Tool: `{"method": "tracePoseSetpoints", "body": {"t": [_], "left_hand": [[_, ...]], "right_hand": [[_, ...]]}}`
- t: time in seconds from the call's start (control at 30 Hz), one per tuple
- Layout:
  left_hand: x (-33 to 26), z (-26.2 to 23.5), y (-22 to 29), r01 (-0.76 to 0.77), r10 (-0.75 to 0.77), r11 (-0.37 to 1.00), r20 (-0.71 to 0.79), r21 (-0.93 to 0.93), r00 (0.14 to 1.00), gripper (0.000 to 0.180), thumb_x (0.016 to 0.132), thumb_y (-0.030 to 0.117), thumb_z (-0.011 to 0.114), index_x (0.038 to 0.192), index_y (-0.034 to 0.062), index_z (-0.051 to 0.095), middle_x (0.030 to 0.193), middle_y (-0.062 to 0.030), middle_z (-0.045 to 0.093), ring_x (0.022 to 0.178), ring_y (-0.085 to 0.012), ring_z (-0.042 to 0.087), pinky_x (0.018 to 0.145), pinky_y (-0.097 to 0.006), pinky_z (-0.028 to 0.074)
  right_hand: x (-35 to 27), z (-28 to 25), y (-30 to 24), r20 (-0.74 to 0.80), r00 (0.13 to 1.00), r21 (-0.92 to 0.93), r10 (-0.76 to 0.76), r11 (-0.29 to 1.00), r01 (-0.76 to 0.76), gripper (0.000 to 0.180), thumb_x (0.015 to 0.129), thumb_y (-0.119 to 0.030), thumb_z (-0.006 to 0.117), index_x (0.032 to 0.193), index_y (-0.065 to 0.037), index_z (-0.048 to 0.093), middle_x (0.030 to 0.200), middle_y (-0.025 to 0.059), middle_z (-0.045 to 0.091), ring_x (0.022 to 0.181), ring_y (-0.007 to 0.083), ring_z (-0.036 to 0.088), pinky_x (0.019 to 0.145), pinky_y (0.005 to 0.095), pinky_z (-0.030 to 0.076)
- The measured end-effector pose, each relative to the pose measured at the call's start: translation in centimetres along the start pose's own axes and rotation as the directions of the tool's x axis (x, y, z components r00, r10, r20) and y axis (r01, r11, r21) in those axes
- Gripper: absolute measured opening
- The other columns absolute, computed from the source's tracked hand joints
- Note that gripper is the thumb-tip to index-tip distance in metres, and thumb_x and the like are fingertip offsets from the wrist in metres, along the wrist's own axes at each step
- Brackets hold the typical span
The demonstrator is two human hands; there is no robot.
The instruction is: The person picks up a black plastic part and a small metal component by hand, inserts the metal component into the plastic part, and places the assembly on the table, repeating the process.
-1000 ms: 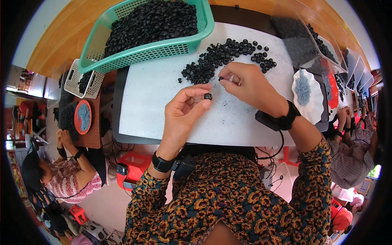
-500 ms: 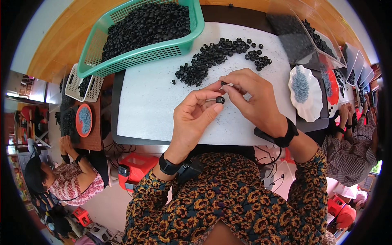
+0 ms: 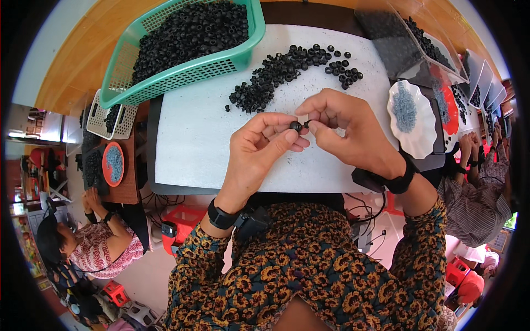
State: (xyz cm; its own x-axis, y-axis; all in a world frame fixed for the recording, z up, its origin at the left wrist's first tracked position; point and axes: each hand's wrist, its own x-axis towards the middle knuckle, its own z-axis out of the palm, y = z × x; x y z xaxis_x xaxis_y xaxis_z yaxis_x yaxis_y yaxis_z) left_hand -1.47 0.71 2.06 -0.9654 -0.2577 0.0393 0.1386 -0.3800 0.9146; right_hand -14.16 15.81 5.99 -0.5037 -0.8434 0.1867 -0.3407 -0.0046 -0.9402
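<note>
One black ring [image 3: 296,126] is being pinched by the left hand [image 3: 249,144] over the white sheet [image 3: 199,140]; the right hand [image 3: 352,130] is gripping a smaller black piece [image 3: 307,124] just beside it. Loose parts [image 3: 258,87] are lying beyond, near the basket [image 3: 256,25].

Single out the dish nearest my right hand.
The white scalloped dish, right of your right hand; the orange oval dish is far left, the red dish farther right.
</note>
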Motion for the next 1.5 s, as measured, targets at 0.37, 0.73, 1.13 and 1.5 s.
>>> {"method": "tracePoseSetpoints", "body": {"t": [0.37, 0.73, 1.13, 1.5], "left_hand": [[0.3, -0.3, 0.5, 0.038, -0.040, 0.996, 0.017, 0.084, 0.999, 0.021, 0.094, 0.003, 0.060, 0.114, -0.0042, 0.059, 0.100, -0.0130, 0.069, 0.086, -0.0172, 0.069, 0.076, -0.028, 0.057], [0.6, -0.4, 0.2, 0.072, -0.076, 0.991, 0.033, 0.113, 0.997, 0.020, 0.094, 0.004, 0.061, 0.113, -0.0031, 0.060, 0.094, -0.0106, 0.069, 0.083, -0.0139, 0.067, 0.073, -0.026, 0.056], [0.1, -0.4, 1.5, -0.112, 0.070, 0.915, 0.120, 0.387, 0.990, 0.021, 0.087, 0.002, 0.067, 0.108, -0.0006, 0.067, 0.097, -0.0088, 0.065, 0.086, -0.0119, 0.061, 0.075, -0.025, 0.050], [1.4, 0.3, 1.6, -0.498, 0.370, 0.684, 0.336, 0.533, 0.866, 0.026, 0.081, -0.003, 0.068, 0.107, 0.0015, 0.070, 0.110, -0.0143, 0.065, 0.120, -0.0370, 0.056, 0.098, -0.042, 0.048]], "right_hand": [[-0.1, -0.1, -0.3, 0.006, 0.998, -0.222, -0.056, 0.973, 0.056, 0.015, 0.079, -0.004, 0.066, 0.093, -0.001, 0.061, 0.076, 0.0077, 0.062, 0.061, 0.0131, 0.057, 0.057, 0.0268, 0.047], [0.1, 0.1, -0.3, 0.008, 0.996, -0.287, -0.090, 0.954, 0.088, 0.016, 0.077, -0.004, 0.070, 0.090, -0.001, 0.061, 0.075, 0.0090, 0.062, 0.061, 0.0150, 0.059, 0.054, 0.0272, 0.047], [0.6, -2.3, 0.1, 0.380, 0.815, 0.379, 0.436, 0.731, -0.568, 0.022, 0.089, -0.021, 0.072, 0.097, -0.003, 0.062, 0.078, 0.0010, 0.062, 0.062, 0.0070, 0.057, 0.060, 0.0222, 0.054], [-0.6, -1.4, 0.7, 0.493, 0.814, 0.572, 0.306, 0.591, -0.568, 0.028, 0.094, -0.032, 0.065, 0.097, -0.004, 0.062, 0.076, -0.0024, 0.054, 0.065, 0.0045, 0.052, 0.066, 0.0262, 0.054]]}}
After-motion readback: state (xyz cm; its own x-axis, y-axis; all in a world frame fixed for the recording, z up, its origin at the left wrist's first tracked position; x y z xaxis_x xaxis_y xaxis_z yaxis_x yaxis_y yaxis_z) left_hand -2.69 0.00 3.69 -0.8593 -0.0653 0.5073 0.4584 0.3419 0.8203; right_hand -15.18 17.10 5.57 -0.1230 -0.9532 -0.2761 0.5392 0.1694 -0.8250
